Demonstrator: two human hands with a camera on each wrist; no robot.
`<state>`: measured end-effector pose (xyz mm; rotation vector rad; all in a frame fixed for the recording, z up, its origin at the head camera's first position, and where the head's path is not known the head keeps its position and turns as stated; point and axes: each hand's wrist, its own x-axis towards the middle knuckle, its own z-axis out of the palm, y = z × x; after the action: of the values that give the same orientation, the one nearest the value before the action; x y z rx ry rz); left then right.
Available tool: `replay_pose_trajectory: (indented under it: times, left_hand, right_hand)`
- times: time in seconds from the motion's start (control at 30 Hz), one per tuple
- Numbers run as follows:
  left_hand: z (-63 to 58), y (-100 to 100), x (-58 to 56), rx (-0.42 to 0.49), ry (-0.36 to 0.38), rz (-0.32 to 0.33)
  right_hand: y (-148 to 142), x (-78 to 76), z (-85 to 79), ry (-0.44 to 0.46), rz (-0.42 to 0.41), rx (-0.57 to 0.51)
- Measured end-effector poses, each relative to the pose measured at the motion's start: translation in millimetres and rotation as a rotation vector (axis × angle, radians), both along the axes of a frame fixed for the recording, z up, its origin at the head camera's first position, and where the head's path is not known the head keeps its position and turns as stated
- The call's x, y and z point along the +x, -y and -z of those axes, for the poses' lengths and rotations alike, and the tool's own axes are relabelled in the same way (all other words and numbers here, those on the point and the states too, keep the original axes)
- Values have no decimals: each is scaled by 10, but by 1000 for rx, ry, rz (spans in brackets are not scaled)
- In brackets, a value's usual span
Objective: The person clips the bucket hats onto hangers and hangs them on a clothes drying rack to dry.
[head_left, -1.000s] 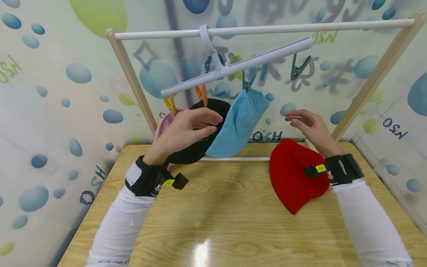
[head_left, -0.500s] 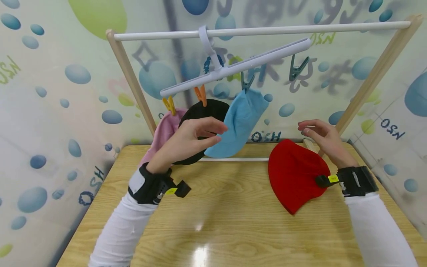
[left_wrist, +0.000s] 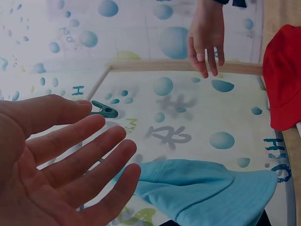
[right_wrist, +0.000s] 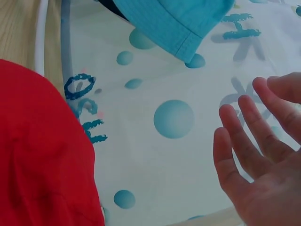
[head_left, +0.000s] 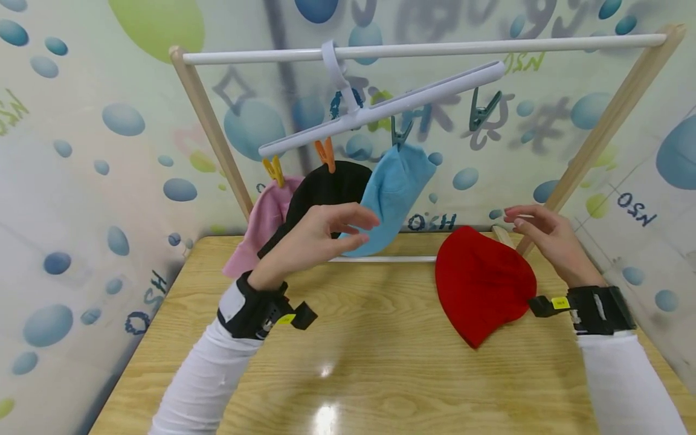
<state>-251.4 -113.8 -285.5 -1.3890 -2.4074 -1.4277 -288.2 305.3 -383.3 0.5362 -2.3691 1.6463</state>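
My left hand (head_left: pixel 321 235) is in the air in front of the hanging hats, its fingers relaxed and holding nothing. It overlaps the black hat (head_left: pixel 331 187) and the light blue bucket hat (head_left: pixel 394 193) in the head view. A pink hat (head_left: pixel 264 220) hangs farther left. To the right, my right hand (head_left: pixel 554 238) hovers above and beside a red bucket hat (head_left: pixel 484 284) lying on the table, fingers loosely bent and nothing in them. In the right wrist view the red hat (right_wrist: pixel 42 155) lies apart from the fingers (right_wrist: pixel 230 165).
A tilted white hanger (head_left: pixel 380 112) hooks over the rod (head_left: pixel 435 49) of a wooden-sided rack. Its yellow clothespin (head_left: pixel 274 171), orange clothespin (head_left: pixel 325 155) and one green clothespin (head_left: pixel 400 131) grip hats. Another green clothespin (head_left: pixel 482 110) holds nothing. The wooden table (head_left: pixel 370 362) lies below.
Both hands have drawn lower, toward me. The right hand has also shifted right, away from the red hat, and the left slightly right, uncovering more of the pink and black hats.
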Motion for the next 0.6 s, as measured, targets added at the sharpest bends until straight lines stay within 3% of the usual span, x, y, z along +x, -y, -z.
replay_pose_trajectory:
  times: [0.3,0.6]
  left_hand:
    - [177,-101,-33,10,20,58]
    - [328,-233,-57,-17,55,49]
  right_hand:
    - [-99,102,87,50,74,94]
    - [-172,194,164,50,70,59]
